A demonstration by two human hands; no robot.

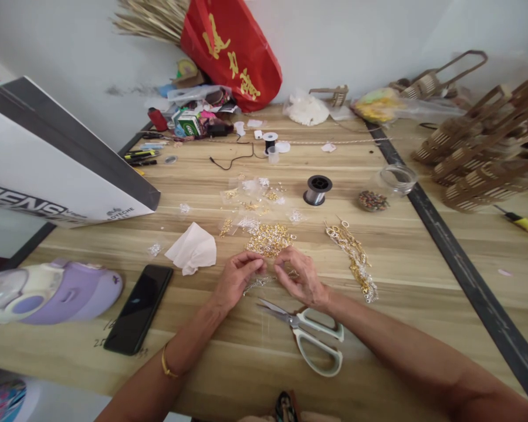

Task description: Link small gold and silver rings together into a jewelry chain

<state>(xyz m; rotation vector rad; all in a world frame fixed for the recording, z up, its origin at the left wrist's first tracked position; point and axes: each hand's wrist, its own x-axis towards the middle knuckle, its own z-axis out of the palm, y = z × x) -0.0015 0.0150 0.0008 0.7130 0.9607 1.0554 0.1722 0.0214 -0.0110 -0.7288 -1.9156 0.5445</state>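
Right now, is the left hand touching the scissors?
Apart. The head view shows bare tabletop between the left hand and the nearest blade tip of the scissors.

Your one view looks from your head, forward and down over the table (211, 363), near enough that your left hand (242, 272) and right hand (301, 278) sit just toward six o'clock from centre; the wall (356, 41) spans twelve.

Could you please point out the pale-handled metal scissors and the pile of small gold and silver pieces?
Pale-handled metal scissors (294, 321), head view: the pivot.
Pile of small gold and silver pieces (269, 240), head view: its middle.
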